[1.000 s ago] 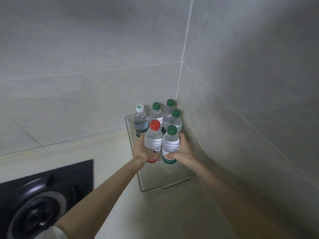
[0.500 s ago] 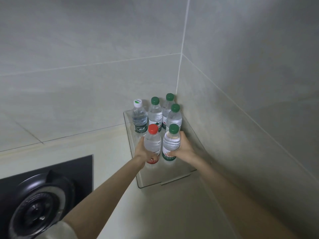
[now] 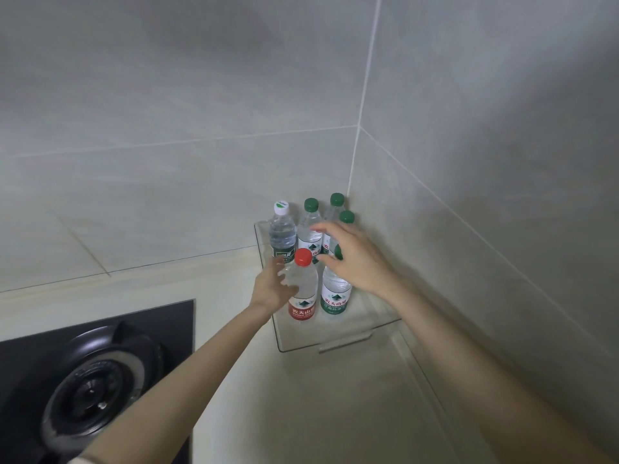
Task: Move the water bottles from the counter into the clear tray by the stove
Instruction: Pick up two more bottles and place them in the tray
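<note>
A clear tray [image 3: 301, 344] sits in the wall corner and holds several water bottles standing upright. At its front stand a red-capped bottle [image 3: 303, 296] and a green-labelled bottle [image 3: 336, 296]. Behind them are a white-capped bottle [image 3: 282, 234] and three green-capped bottles [image 3: 311, 226]. My left hand [image 3: 273, 286] is beside the red-capped bottle with its fingers spread, the thumb still touching the bottle. My right hand [image 3: 355, 259] hovers with fingers spread just above the green-labelled bottle, hiding most of that bottle's cap.
A black gas stove [image 3: 167, 329] with a round burner [image 3: 90, 393] lies at the lower left. Tiled walls close in behind and to the right of the tray. Pale counter [image 3: 318, 413] stretches in front of the tray.
Both hands gripped the two front bottles in the earlier frames. Now the fingers have spread off them, the right hand has risen above its bottle, and the bottles stand in the tray.
</note>
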Demonstrator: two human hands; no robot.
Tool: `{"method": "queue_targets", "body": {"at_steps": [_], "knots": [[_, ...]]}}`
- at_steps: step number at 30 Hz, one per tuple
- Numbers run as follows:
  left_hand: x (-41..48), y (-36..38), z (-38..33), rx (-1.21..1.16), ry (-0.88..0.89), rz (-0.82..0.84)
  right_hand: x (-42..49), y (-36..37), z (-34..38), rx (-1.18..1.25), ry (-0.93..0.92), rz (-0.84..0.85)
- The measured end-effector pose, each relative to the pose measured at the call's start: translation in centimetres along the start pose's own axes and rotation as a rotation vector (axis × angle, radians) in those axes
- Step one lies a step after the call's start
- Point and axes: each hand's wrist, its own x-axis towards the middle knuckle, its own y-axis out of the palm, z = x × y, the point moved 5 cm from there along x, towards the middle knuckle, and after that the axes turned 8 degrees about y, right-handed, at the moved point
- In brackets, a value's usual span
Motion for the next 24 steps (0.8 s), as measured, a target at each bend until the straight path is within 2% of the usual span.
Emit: {"method": "queue_targets", "body": {"at_steps": [4,8,10,16,24], "knots": [[-1.5,-3.1,-0.4,0.293,0.179,-0.089,1.2,1.6,1.7,-0.159,-0.065,0.089],[-2.1,-3.2,1.6,0.570,0.172,0.174,2.7,4.1,1.8,-0.425,-0.035,0.235],[-2.3,-3.0,2.6,0.658,0.147,0.253,3.3,4.9,1.2,-0.492,0.003,0.297],[-2.6,-2.9,3.4,0.588,0.151,0.319,4.5,5.5,0.9,-0.337,0.029,0.319],[-2.4,-3.1,3.9,0.588,0.164,0.318,7.2,6.5,1.2,-0.305,0.026,0.261]]}}
